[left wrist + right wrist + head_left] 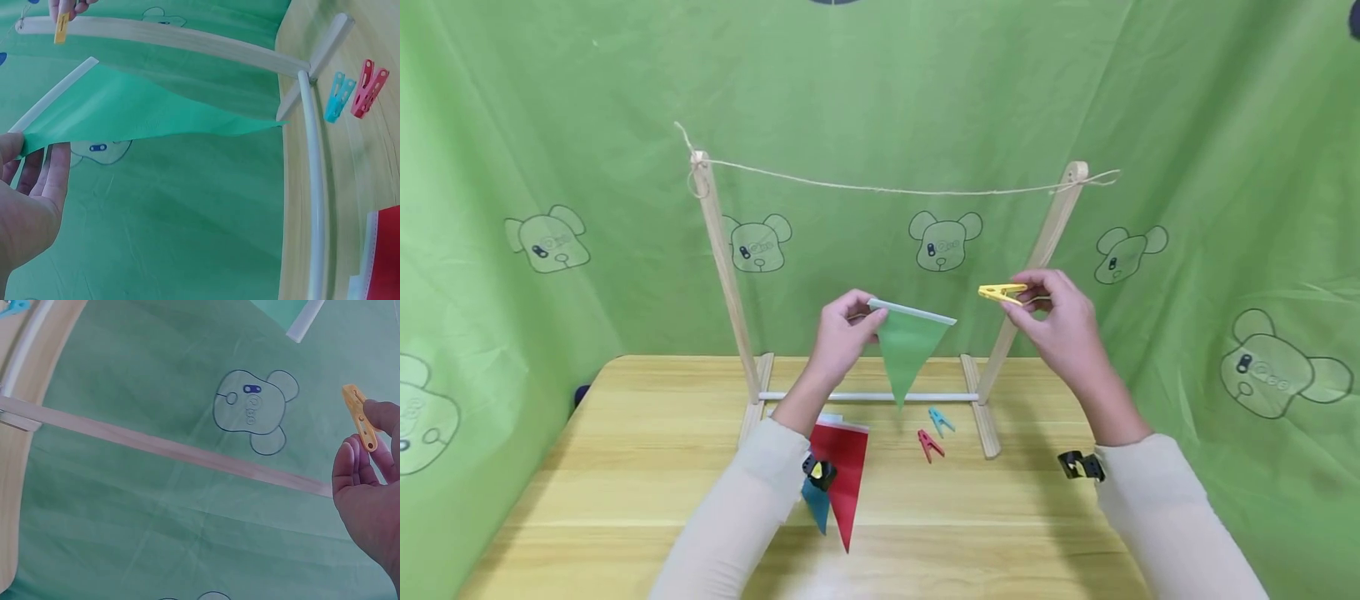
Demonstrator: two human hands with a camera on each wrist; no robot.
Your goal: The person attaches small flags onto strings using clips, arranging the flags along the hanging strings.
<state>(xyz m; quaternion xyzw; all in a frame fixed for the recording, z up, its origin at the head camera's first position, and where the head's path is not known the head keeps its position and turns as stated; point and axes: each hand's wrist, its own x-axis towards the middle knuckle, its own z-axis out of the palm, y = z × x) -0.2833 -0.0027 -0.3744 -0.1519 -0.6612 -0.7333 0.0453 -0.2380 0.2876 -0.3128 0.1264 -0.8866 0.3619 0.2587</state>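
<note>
My left hand (844, 332) pinches a green triangular pennant (912, 343) by the left end of its white top band; the point hangs down. In the left wrist view the green pennant (134, 109) spreads out from the thumb and fingers. My right hand (1060, 321) holds a yellow clothespin (1002, 292) between thumb and fingers, its tip turned toward the pennant but apart from it. The right wrist view shows the same yellow clothespin (360, 417) in that grip. Above both hands a string (880, 190) sags between two wooden posts, with nothing hanging on it.
The wooden stand has a left post (724, 267), a right post (1037, 258) and a white crossbar (865, 397). On the table (625, 467) lie a blue clothespin (940, 421), a red clothespin (930, 446), a red pennant (844, 471) and a blue pennant (817, 507), partly under the left forearm.
</note>
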